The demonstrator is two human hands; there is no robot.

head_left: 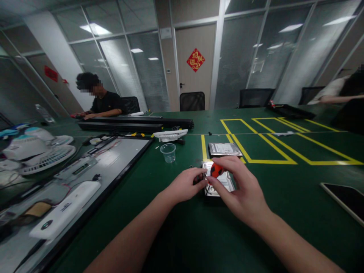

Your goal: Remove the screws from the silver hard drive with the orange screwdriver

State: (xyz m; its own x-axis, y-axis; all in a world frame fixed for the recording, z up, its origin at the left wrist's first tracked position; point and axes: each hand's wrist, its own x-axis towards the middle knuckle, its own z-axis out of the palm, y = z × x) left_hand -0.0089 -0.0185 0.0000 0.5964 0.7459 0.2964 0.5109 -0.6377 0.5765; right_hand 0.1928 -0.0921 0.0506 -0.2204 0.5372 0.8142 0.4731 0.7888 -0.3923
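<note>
A red and black screwdriver [216, 170] is held by its handle in my right hand [243, 189], between thumb and fingers. Its shaft runs down toward the hard drive [226, 185] lying on the table below both hands. My left hand [184, 184] is closed in a pinch at the drive's left side, close to the shaft; what its fingertips hold is too small to make out. Just beyond lies a second hard drive [224, 149], flat on the table. A clear plastic cup [168, 153] stands to the left of them.
On the left, a large grey panel [125, 151] carries a white device [66, 208]. White fan parts [48, 153] sit farther left. Long black bars [122, 126] lie behind, near a seated person [106, 100]. A phone [345, 199] rests at right; another person [348, 94] sits beyond.
</note>
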